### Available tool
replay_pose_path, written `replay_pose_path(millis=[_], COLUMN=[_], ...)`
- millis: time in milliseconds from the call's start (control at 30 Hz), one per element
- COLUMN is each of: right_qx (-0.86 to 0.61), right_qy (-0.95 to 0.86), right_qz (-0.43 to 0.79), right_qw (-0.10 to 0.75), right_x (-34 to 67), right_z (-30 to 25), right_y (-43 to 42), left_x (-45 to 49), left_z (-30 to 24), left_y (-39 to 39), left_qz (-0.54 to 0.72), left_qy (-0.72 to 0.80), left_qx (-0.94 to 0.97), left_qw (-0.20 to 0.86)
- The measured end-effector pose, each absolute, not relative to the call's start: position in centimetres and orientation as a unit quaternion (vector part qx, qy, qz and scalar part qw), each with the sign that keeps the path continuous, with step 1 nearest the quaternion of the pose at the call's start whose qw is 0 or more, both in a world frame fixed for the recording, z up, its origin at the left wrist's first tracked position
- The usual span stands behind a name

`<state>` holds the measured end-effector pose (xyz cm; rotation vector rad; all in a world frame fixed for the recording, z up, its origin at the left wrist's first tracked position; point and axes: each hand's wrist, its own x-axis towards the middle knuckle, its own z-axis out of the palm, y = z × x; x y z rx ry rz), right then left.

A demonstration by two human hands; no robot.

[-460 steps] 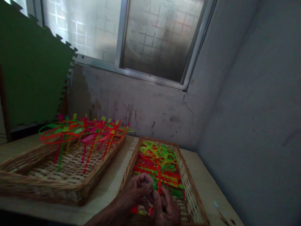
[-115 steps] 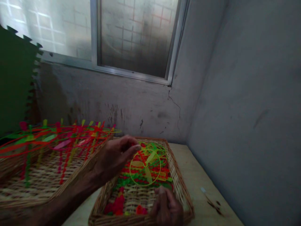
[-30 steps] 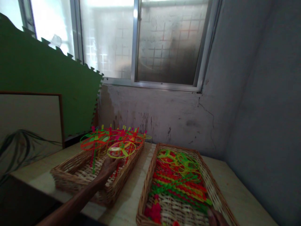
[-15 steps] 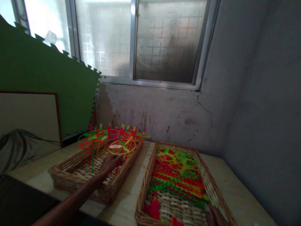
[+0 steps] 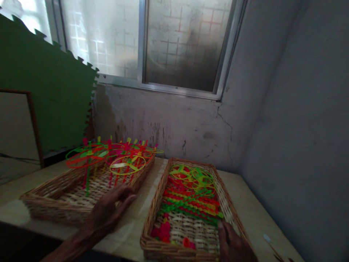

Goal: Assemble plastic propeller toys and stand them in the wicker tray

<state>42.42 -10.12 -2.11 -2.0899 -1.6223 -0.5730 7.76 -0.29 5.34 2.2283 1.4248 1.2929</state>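
Two flat wicker trays lie on a pale table. The left tray [image 5: 68, 214] holds assembled plastic spinner toys standing on twisted sticks, and a yellow ring spinner [image 5: 127, 164] stands nearest me. The right tray [image 5: 152, 207] holds loose yellow and green rings [image 5: 193, 176], red and green twisted sticks [image 5: 191, 205] and small red pieces [image 5: 162, 231]. My left hand [image 5: 110, 209] hovers over the left tray's near right corner, fingers loosely spread, holding nothing. My right hand [image 5: 234, 245] rests on the right tray's near right corner; its fingers are partly cut off by the frame edge.
A green foam mat [image 5: 40, 98] and a framed board [image 5: 13, 127] lean against the wall behind the left tray. A frosted window [image 5: 163, 40] is above. A grey wall [image 5: 300, 145] closes the right side. A small stick [image 5: 268, 242] lies on the table at far right.
My left hand has let go of the yellow ring spinner, which now stands in the left tray, and has drawn back toward me. My right hand stays at the right tray.
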Motion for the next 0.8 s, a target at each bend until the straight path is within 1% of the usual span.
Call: replay_pose_path(millis=[100, 200, 400, 567, 800], right_qx=[-0.760, -0.779, -0.791, -0.818, -0.825], right_qy=[-0.573, -0.548, -0.536, -0.508, -0.504], right_qz=[-0.219, -0.213, -0.217, -0.168, -0.161], right_qw=[0.215, 0.218, 0.202, 0.209, 0.199], right_x=[42.2, 41.9, 41.2, 40.5, 39.9], right_z=[-2.1, -1.8, -1.2, -0.5, 0.7], right_y=[-10.1, -10.1, -10.1, -10.2, -10.6], left_x=[12.1, 16.1, 21.6, 24.3, 25.7], left_z=[6.2, 6.2, 4.6, 3.1, 1.9], left_y=[-1.0, 0.3, 4.8, 5.8, 5.5], left_qz=[0.363, 0.298, 0.123, 0.065, 0.009], left_qy=[0.403, 0.354, 0.370, 0.364, 0.366], left_qx=[0.831, 0.874, 0.917, 0.927, 0.930], left_qw=[0.126, 0.149, 0.087, 0.061, -0.002])
